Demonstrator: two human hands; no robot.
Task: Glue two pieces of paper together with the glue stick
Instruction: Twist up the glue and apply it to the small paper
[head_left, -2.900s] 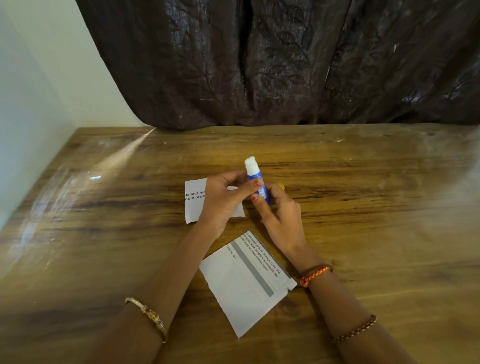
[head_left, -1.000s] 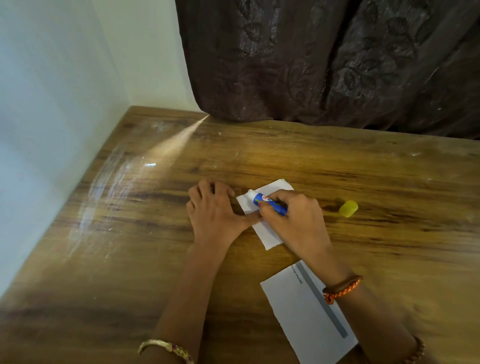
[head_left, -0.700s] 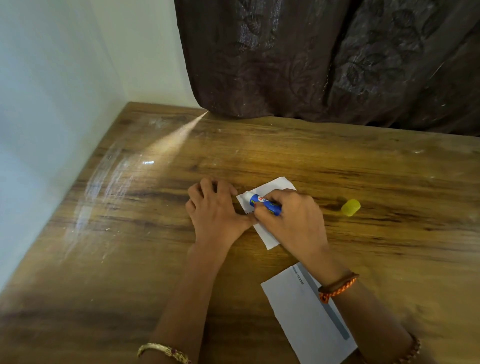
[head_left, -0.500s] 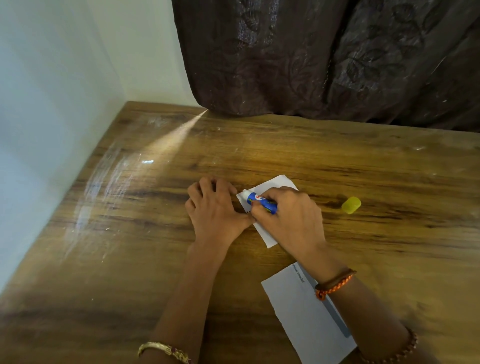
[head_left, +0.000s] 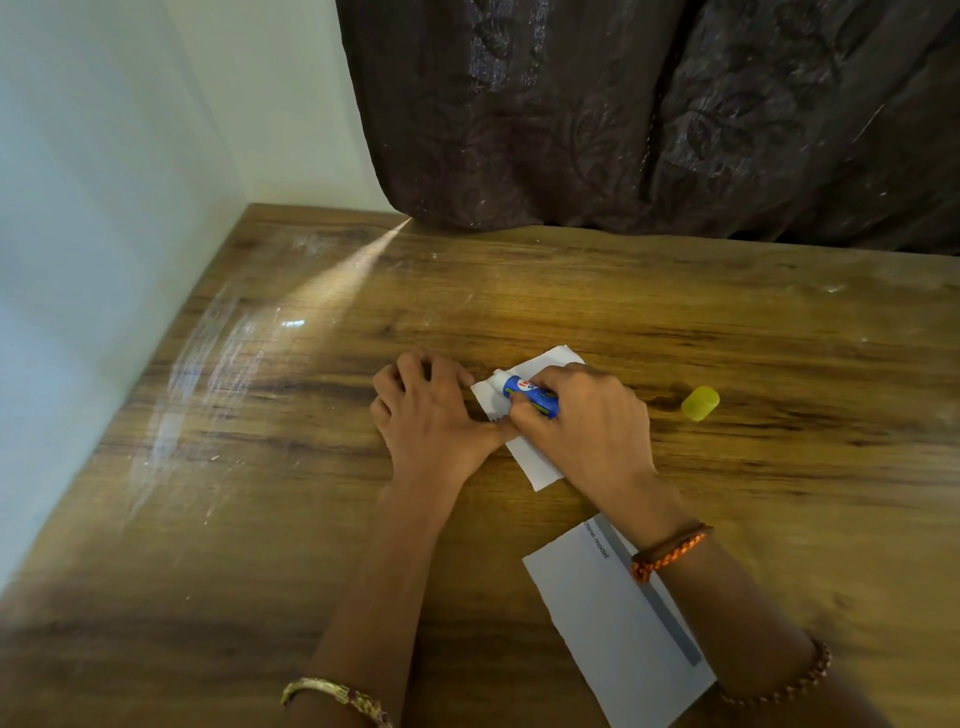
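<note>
A small white piece of paper lies on the wooden table. My left hand rests flat on the table with its thumb pressing the paper's left edge. My right hand grips the blue glue stick, tilted low with its white tip touching the paper's upper left corner. A larger white piece of paper with a grey stripe lies nearer to me, partly under my right forearm. The yellow cap lies on the table to the right of my right hand.
A white wall runs along the table's left side. A dark brown curtain hangs behind the far edge. Bracelets circle both wrists.
The glue stick came down from between both hands onto the small paper, and its tip has crept left toward the corner. My left hand went flat and has held still since.
</note>
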